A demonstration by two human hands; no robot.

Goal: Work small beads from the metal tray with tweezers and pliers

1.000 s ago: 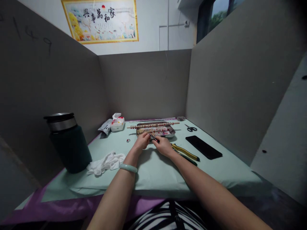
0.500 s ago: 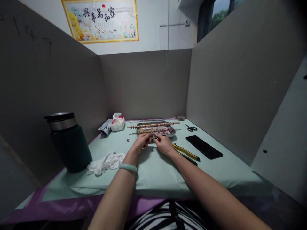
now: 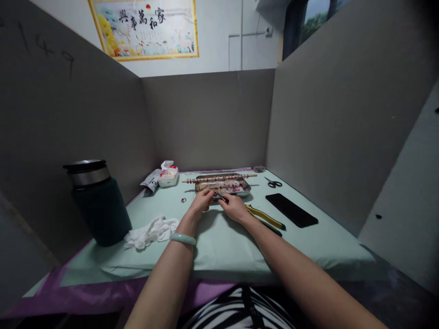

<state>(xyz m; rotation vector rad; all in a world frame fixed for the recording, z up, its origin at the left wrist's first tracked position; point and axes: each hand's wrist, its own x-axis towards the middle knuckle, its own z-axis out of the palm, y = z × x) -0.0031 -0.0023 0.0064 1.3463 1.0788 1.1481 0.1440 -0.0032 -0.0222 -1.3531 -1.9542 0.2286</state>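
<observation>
Grey panels wall the green cloth. At left, bottle and white wad; my left hand pinches a tiny red piece on the tray's near side; my right hand grips a tool, tip at the piece; pliers, phone right.

Back panel: one, plain grey, upright. Left panel: grey, adjoining the back panel's left edge, handwritten numerals near its top. Right panel: grey, adjoining the back panel's right edge. Table: before the back panel, pale green covering, purple cloth along the near edge. White wall: rising behind the back panel. Poster: gold-bordered, black characters, above the back panel's left part. Conduit: above its right part. Window: dark-framed, above and right of it, greenery outside. Light: subdued.
</observation>
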